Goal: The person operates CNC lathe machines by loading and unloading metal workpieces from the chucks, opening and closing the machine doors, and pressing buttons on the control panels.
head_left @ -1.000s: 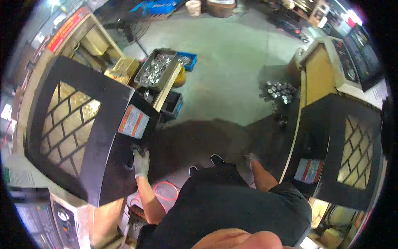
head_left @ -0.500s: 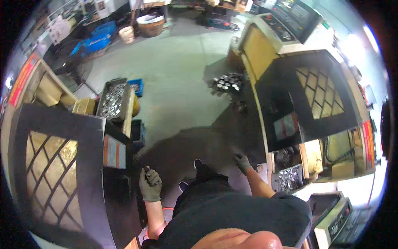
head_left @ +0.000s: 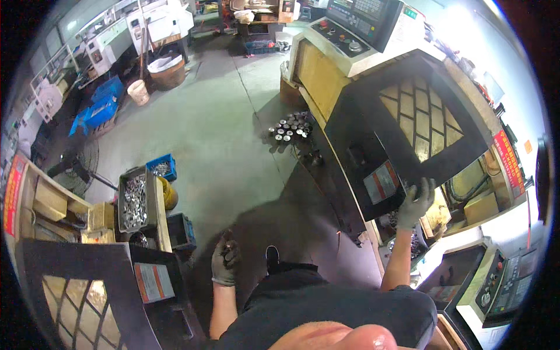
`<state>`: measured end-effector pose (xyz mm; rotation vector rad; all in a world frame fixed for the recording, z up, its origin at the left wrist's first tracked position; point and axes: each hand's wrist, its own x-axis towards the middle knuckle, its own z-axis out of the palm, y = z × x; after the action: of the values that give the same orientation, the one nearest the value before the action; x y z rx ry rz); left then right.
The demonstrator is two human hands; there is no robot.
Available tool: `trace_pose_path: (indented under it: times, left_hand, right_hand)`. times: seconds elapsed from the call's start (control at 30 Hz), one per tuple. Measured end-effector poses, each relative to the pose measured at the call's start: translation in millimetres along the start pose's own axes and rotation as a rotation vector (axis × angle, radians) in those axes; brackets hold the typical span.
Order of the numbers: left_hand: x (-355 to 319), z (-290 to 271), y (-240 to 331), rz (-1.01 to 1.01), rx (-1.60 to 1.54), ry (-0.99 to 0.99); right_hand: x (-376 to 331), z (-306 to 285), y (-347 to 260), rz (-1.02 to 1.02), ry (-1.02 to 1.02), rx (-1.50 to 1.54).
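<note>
My left hand (head_left: 225,263), in a grey work glove, hangs low over the dark floor with its fingers curled. A small dark object (head_left: 228,238) shows at its fingertips, too unclear to name. My right hand (head_left: 416,205), gloved the same way, is raised on the right with fingers stretched out. It is at the lower edge of the black machine door (head_left: 373,140), which has a lattice-patterned window; whether it presses on the door I cannot tell. Below that hand, a tray of shiny metal parts (head_left: 415,248) is partly hidden by my forearm.
A second lattice-window door (head_left: 122,274) stands at the left. Beyond it are a grey bin of metal parts (head_left: 135,201), a blue crate (head_left: 161,167) and a dark crate (head_left: 182,232). Round metal pieces (head_left: 290,127) lie beside the right machine, under its control panel (head_left: 356,29).
My right hand has risen from low beside my body to the right machine's door. My left hand stays low, still curled. The view has turned to the right.
</note>
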<state>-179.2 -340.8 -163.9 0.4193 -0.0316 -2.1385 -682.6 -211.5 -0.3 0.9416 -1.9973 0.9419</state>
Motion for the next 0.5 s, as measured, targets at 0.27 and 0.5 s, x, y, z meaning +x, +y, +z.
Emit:
trace_pose_path:
  times: [0.27, 0.5]
  left_hand:
    - [85, 26, 1, -0.036, -0.006, -0.181]
    - [169, 109, -66, -0.194, 0.432, 0.08]
  right_hand:
    - [8, 58, 34, 0.187, 0.146, -0.425]
    - [10, 59, 31, 0.176, 0.105, -0.323]
